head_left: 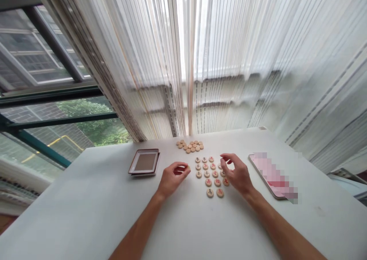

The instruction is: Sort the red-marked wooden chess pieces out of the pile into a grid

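Note:
Round wooden Chinese chess pieces with red or black characters lie face up in rows, among them a black horse piece (210, 192) and a red piece (217, 182). Left of the rows, my left hand (174, 176) is closed, a pale chess piece (188, 168) pinched at its fingertips. My right hand (236, 172) hovers at the right side of the rows with thumb and forefinger apart. I see nothing between them. It partly covers the pieces at that edge. Beyond the rows, several plain-looking pieces (193, 149) lie in a loose cluster.
An open shallow box (157, 164) rests on the white table (94, 199) at the left. Some flat pink thing, partly blurred out, perhaps a phone (262, 172), lies to the right. Sheer curtains (229, 61) hang behind the table's far edge, with a window frame (57, 121) at left.

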Tool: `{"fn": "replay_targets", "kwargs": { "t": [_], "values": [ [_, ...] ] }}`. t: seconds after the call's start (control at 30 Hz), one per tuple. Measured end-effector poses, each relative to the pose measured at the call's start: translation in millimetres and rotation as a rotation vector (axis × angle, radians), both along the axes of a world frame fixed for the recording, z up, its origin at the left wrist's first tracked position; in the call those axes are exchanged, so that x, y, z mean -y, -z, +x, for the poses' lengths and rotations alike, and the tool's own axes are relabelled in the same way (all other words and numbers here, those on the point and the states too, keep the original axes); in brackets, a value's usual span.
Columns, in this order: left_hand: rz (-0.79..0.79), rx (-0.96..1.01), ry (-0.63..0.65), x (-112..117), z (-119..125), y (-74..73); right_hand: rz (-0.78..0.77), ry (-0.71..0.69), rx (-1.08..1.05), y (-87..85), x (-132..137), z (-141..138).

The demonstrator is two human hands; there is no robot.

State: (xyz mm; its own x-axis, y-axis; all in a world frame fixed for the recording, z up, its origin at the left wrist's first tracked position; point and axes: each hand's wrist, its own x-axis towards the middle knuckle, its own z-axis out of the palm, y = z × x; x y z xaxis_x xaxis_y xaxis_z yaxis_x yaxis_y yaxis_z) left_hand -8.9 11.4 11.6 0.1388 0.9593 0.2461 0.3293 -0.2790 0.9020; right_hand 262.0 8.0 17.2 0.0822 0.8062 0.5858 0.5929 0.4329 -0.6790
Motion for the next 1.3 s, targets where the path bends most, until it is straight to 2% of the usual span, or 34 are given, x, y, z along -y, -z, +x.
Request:
{"fn": "replay_targets", "kwargs": {
  "t": [0.07,0.17,0.3,0.4,0.57,0.9,1.3],
  "values": [
    [-0.101,0.179,0.062,9.1,13.7,-2.8,0.013,-0.152,0.062,-5.3,11.4,-9.1],
    [-0.212,0.342,0.164,22.4,26.4,-3.8,0.019,-0.381,0.15,-8.9,27.5,-24.9],
    [-0.322,0.445,0.256,33.3,28.2,-0.1,0.002,-0.518,0.186,-4.4,39.0,-42.6],
    [-0.378,0.472,0.28,36.1,26.9,3.3,-0.034,-0.521,0.15,0.6,40.3,-47.5],
    [-0.369,0.515,0.275,37.4,29.1,6.1,-0.105,-0.495,0.143,2.7,40.2,-46.2],
    [-0.394,0.514,0.289,37.7,32.1,9.9,-0.104,-0.46,0.142,3.0,40.0,-44.0],
    [-0.364,0.541,0.332,36.8,30.5,12.1,-0.11,-0.518,0.14,1.6,41.8,-47.0]
  ]
}}
